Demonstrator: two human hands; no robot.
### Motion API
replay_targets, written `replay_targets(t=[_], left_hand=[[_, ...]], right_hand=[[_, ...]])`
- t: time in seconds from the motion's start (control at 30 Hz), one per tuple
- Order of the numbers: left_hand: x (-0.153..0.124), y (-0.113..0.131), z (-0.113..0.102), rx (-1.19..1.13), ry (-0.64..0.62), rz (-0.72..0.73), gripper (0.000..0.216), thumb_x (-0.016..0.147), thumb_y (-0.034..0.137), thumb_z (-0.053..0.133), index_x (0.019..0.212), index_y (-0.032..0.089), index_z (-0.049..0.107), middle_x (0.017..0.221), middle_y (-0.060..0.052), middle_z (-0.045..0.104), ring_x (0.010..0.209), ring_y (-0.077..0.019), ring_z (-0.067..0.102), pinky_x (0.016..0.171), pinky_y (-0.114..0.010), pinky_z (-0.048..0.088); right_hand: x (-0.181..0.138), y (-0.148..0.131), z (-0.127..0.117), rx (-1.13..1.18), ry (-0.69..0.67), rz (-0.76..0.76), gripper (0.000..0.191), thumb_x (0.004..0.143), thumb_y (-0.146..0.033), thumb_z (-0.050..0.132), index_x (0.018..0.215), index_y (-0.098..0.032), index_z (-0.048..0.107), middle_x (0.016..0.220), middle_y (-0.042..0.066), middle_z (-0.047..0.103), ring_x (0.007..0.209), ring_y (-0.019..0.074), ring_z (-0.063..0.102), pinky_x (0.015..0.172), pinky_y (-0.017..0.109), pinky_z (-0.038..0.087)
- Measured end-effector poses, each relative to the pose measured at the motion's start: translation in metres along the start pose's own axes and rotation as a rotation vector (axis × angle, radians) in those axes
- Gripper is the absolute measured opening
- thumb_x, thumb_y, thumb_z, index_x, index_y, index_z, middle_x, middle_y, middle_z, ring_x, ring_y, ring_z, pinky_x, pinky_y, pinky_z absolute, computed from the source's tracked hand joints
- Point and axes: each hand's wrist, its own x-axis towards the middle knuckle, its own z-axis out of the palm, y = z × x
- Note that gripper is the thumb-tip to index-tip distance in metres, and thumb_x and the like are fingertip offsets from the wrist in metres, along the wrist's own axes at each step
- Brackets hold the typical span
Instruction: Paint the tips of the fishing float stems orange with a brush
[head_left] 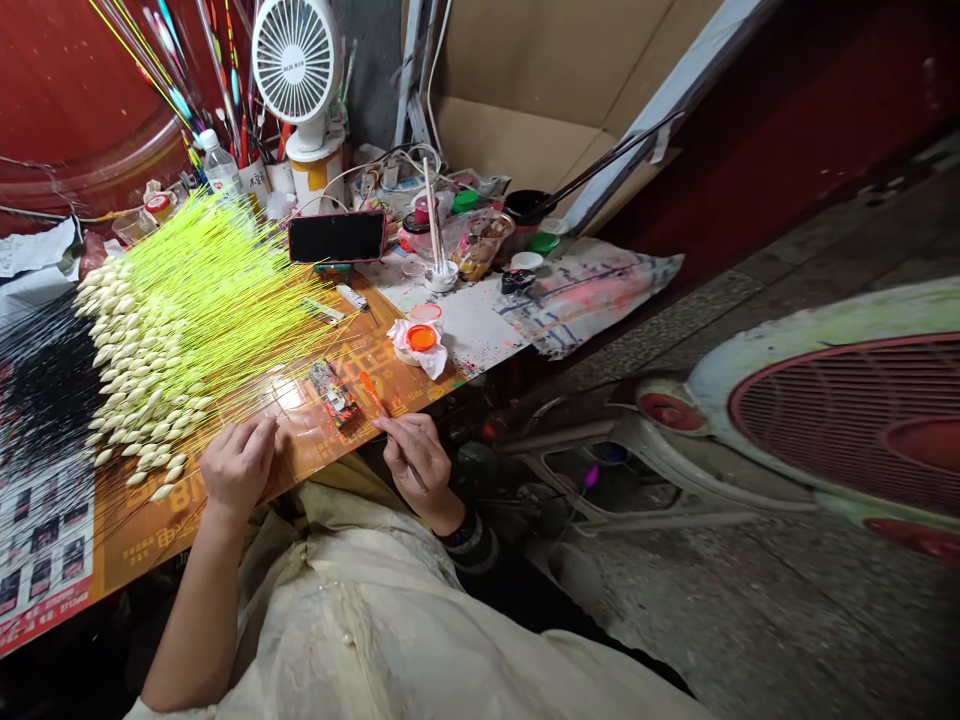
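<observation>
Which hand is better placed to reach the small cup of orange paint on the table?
Probably the right hand. It holds the orange-tipped brush, which points toward the orange paint cup. The left hand rests on the yellow float stems, farther away.

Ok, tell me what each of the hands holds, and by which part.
The right hand pinches a thin brush by its handle, just behind the orange tip. The left hand rests on the yellow stems; whether it grips one cannot be told.

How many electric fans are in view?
2: a small white plastic desk fan at the top left, and a large red-grilled floor fan at the right edge.
</observation>
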Motion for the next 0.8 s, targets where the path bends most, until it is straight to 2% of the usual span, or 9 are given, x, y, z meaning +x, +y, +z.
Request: replay_targets(t=[0.17,0.27,0.4,0.57,0.8], left_hand=[[0.000,0.001,0.001,-0.016,0.003,-0.002,0.018,0.094,0.019,0.064,0.111,0.023,0.069,0.088,-0.003,0.076,0.072,-0.0154,0.064,0.069,-0.030,0.044],[0.001,0.003,0.000,-0.016,0.010,0.004,0.017,0.095,0.019,0.063,0.110,0.022,0.069,0.087,-0.003,0.076,0.071,-0.0152,0.064,0.068,-0.030,0.043],[0.003,0.007,-0.003,-0.010,0.015,0.012,0.012,0.096,0.021,0.062,0.107,0.022,0.068,0.084,-0.003,0.075,0.069,-0.0147,0.063,0.067,-0.030,0.042],[0.004,0.008,-0.003,-0.007,0.016,0.004,0.009,0.096,0.023,0.063,0.104,0.022,0.067,0.081,-0.002,0.074,0.067,-0.0144,0.061,0.066,-0.030,0.042],[0.003,0.008,-0.003,-0.007,0.005,0.001,0.008,0.096,0.024,0.062,0.102,0.022,0.067,0.084,-0.002,0.074,0.069,-0.0151,0.062,0.065,-0.031,0.043]], right_hand=[[0.000,-0.005,-0.006,0.049,0.010,0.014,0.052,0.093,-0.003,0.053,0.141,-0.024,0.056,0.106,0.010,0.073,0.096,0.0230,0.064,0.083,0.046,0.058],[-0.001,-0.011,-0.009,0.101,-0.029,-0.046,0.053,0.092,-0.004,0.054,0.141,-0.022,0.055,0.103,0.010,0.072,0.097,0.0234,0.063,0.086,0.048,0.058],[-0.004,-0.019,-0.002,0.124,-0.089,-0.137,0.055,0.091,-0.007,0.058,0.143,-0.025,0.055,0.101,0.008,0.072,0.090,0.0218,0.060,0.082,0.046,0.058],[-0.009,-0.025,0.011,0.091,-0.114,-0.136,0.056,0.093,-0.010,0.058,0.146,-0.026,0.053,0.102,0.007,0.072,0.092,0.0217,0.058,0.087,0.046,0.057],[-0.008,-0.028,0.014,0.040,-0.104,-0.135,0.057,0.092,-0.008,0.059,0.147,-0.023,0.053,0.105,0.009,0.072,0.093,0.0219,0.057,0.087,0.044,0.055]])
